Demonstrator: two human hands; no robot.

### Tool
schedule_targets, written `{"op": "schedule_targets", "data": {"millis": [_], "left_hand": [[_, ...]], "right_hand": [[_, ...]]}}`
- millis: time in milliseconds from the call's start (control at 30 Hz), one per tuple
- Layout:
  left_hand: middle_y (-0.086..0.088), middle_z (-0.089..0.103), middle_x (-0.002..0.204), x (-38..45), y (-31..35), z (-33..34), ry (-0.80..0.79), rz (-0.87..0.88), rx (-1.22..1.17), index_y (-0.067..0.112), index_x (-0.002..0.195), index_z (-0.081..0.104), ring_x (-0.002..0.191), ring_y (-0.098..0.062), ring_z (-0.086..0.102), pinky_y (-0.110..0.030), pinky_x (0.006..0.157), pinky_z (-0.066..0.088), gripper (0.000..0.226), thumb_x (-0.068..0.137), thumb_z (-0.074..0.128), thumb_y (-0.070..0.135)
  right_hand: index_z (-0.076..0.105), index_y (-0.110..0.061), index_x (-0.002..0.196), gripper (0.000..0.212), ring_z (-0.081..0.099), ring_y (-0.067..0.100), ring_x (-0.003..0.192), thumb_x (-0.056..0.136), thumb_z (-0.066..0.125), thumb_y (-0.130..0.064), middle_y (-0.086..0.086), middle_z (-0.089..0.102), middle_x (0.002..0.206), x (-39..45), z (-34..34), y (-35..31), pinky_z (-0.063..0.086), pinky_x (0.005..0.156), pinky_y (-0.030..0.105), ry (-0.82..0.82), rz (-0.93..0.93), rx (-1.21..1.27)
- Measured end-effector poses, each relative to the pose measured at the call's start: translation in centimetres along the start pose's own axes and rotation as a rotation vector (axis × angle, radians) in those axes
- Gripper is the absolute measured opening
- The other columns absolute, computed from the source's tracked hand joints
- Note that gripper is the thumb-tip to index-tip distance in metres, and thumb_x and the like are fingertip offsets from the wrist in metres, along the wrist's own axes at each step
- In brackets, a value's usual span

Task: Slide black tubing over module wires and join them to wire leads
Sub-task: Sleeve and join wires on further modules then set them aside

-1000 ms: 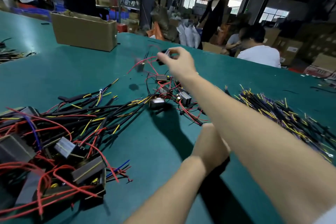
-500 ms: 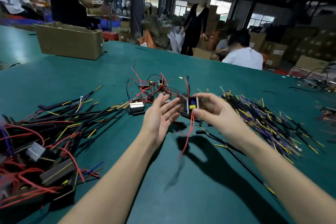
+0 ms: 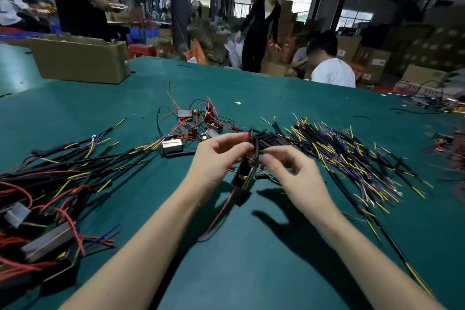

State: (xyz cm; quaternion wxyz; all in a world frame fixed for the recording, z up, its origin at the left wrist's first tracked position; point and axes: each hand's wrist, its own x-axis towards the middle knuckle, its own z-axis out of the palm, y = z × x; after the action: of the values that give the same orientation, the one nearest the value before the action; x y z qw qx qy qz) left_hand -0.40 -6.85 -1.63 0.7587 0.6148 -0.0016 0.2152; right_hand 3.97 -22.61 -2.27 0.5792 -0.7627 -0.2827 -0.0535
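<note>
**Module held above the table, both hands at its upper wires**

We hold the module [image 3: 243, 173] in the air over the green table [image 3: 251, 259], at the centre of the view. Our left hand [image 3: 218, 158] sits at its 9 o'clock, fingers curled, pinching the red and black wires at the module's top. Our right hand [image 3: 293, 168] sits at its 3 o'clock; thumb and forefinger are narrowed toward a short piece of black tubing [image 3: 261, 144] at the module's 12 o'clock. Motion blur prevents us from confirming whether the right fingertips actually grip it. One red wire [image 3: 219, 214] hangs from the module's underside and trails toward 7 o'clock onto the table.

At 1 o'clock of the hands lies a small heap of loose black tubing pieces [image 3: 270, 137]. At 3 o'clock spreads the pile of wire leads [image 3: 352, 158], black with yellow and purple ends. At 11 o'clock lie spare modules [image 3: 186, 113] with red wires. At 9 o'clock lies a bundle of joined assemblies [image 3: 63, 171]. A cardboard box [image 3: 80, 60] stands at the far 10 o'clock.
</note>
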Motion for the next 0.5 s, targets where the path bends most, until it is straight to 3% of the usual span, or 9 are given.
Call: {"op": "schedule_targets", "data": {"millis": [133,233,333,500], "left_hand": [[-0.003,0.072,0.081,-0.6,0.0,0.5,-0.097,0.018,0.129,0.009,0.093,0.069,0.071,-0.006,0.064,-0.018,0.07,0.054,0.016,0.082,0.068,-0.002],[-0.005,0.069,0.08,-1.0,-0.2,1.0,-0.177,0.019,0.169,0.006,0.09,0.068,0.072,-0.009,0.063,-0.021,0.07,0.055,0.012,0.082,0.068,-0.003],[0.0,0.067,0.074,-1.2,-0.2,1.2,-0.186,0.038,0.207,0.009,0.084,0.067,0.068,-0.006,0.06,-0.018,0.066,0.052,0.007,0.083,0.069,0.003],[0.002,0.067,0.08,-1.0,-0.1,1.1,-0.171,0.069,0.244,0.011,0.085,0.06,0.071,-0.002,0.057,-0.014,0.068,0.045,0.006,0.091,0.061,0.01]], "right_hand": [[0.069,-0.022,0.102,0.014,0.066,0.013,0.088,0.087,0.067,-0.022,-0.002,0.071,0.094,0.3,0.0,-0.6,0.051,0.082,0.023,0.105,-0.024,0.107],[0.072,-0.021,0.091,0.008,0.066,0.007,0.079,0.087,0.068,-0.015,-0.004,0.074,0.086,0.5,0.2,-1.2,0.051,0.075,0.019,0.085,-0.016,0.151],[0.071,-0.021,0.081,0.013,0.064,0.005,0.07,0.087,0.067,-0.01,-0.005,0.073,0.076,0.4,0.4,-1.2,0.049,0.066,0.017,0.08,-0.01,0.187],[0.068,-0.009,0.086,0.009,0.065,0.009,0.068,0.089,0.061,-0.004,0.001,0.072,0.074,0.5,0.1,-1.0,0.052,0.062,0.019,0.092,0.063,0.444]]}}
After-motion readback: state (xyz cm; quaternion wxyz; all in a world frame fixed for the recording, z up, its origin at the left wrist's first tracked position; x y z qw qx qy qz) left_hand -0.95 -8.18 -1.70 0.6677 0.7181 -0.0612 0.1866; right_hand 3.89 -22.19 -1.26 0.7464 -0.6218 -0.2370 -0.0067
